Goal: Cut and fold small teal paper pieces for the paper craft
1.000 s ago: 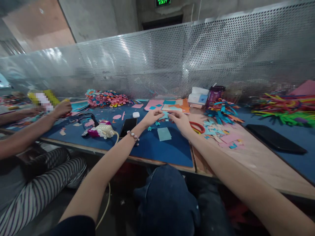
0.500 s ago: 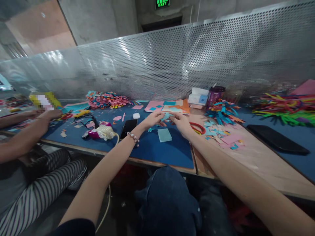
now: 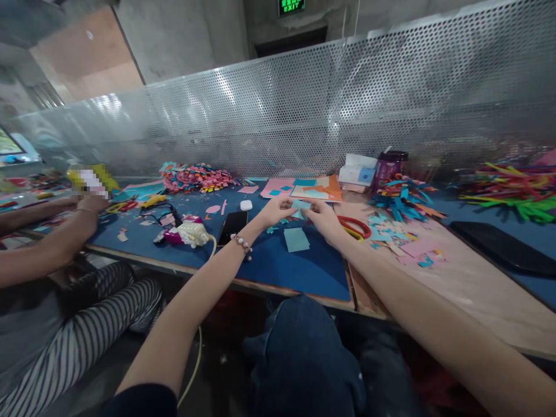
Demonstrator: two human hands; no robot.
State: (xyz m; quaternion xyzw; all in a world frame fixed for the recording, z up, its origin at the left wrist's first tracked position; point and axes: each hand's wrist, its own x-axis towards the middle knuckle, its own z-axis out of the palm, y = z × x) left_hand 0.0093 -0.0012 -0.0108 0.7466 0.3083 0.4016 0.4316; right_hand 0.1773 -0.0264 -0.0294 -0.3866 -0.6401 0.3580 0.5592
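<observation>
Pale-blue paper [image 3: 300,209] — more fully in view than a second ago, so handling seems to centre on it — is pinched by nearly closed fingers of left hand [image 3: 274,212] and right hand [image 3: 325,220], towards the worktop's [image 3: 269,269] back edge.

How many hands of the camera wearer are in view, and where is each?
2: the left hand at the left side of a small light-blue paper, the right hand at its right side. Neither is fully hidden.

Blue paper [image 3: 300,207] partly behind fingers [image 3: 314,211]
</observation>
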